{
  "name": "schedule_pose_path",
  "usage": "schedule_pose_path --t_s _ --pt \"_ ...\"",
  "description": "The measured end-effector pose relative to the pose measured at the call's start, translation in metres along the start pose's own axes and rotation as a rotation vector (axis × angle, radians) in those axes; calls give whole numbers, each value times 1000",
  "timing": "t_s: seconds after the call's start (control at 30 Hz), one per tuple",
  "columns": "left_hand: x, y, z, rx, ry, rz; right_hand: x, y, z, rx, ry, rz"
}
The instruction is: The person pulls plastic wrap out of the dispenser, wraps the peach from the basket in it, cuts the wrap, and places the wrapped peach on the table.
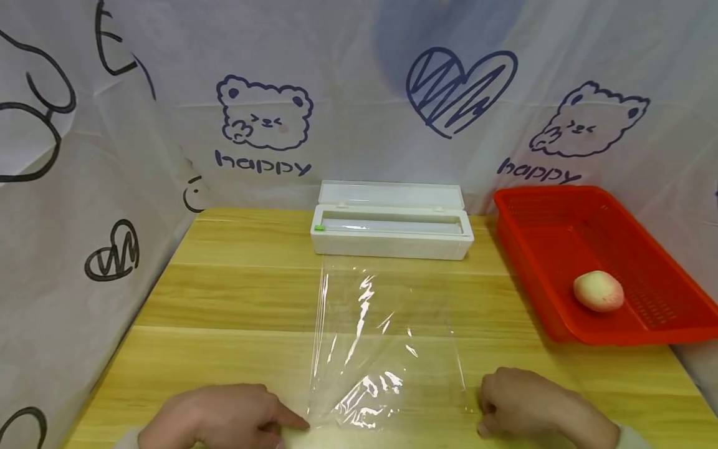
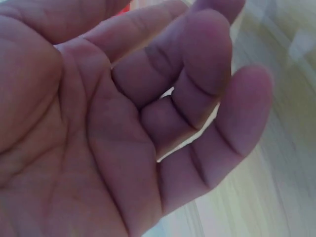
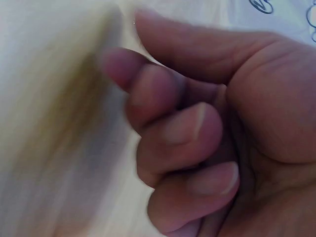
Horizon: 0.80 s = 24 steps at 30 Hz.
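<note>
A sheet of clear cling film (image 1: 387, 337) lies on the table in front of a white cling film dispenser (image 1: 392, 245), its wrinkles shining. Whether the film joins the roll inside the box cannot be made out. My left hand (image 1: 224, 415) is at the film's near left corner, index finger pointing at it, touching or very close. The other left fingers bend loosely in the left wrist view, with nothing in the palm. Just beyond the film's right edge is my right hand (image 1: 521, 402), its fingers curled; the right wrist view shows nothing in them.
The dispenser's lid (image 1: 391, 194) stands raised at the back, and a small green slider (image 1: 320, 228) sits on its left end. To the right, a red plastic basket (image 1: 538, 280) holds a peach (image 1: 599, 291). A drawn-on white cloth (image 1: 359, 93) hangs behind the wooden table (image 1: 224, 299).
</note>
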State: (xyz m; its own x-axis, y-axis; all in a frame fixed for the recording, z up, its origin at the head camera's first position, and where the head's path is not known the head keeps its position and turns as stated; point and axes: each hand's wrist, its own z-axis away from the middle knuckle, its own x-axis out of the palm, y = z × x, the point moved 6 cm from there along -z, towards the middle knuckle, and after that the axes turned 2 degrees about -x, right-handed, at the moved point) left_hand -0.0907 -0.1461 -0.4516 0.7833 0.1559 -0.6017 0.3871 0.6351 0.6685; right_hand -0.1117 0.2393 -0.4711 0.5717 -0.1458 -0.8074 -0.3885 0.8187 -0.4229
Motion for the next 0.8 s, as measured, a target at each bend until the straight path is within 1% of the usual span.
schedule_pose_path --t_s 0.07,0.13,0.2,0.3,0.4,0.5,0.7,0.8 --pt "1 1 -2 -7 8 -33 -4 -2 -5 29 43 15" --pt "1 1 -2 -28 6 -40 -5 -3 -11 84 86 40" --pt "1 1 -2 -22 7 -64 -3 -3 -16 137 121 86" --pt "1 -1 0 3 9 -98 1 1 -16 215 122 89" --pt "1 -6 5 12 -9 -88 3 6 -12 257 102 61" --pt "1 -11 11 4 -36 -35 4 8 -10 256 93 29" --pt "-4 -16 14 -6 -57 84 5 8 -7 183 103 15" --pt "-7 -18 15 -17 -66 96 6 8 -6 162 81 -7"
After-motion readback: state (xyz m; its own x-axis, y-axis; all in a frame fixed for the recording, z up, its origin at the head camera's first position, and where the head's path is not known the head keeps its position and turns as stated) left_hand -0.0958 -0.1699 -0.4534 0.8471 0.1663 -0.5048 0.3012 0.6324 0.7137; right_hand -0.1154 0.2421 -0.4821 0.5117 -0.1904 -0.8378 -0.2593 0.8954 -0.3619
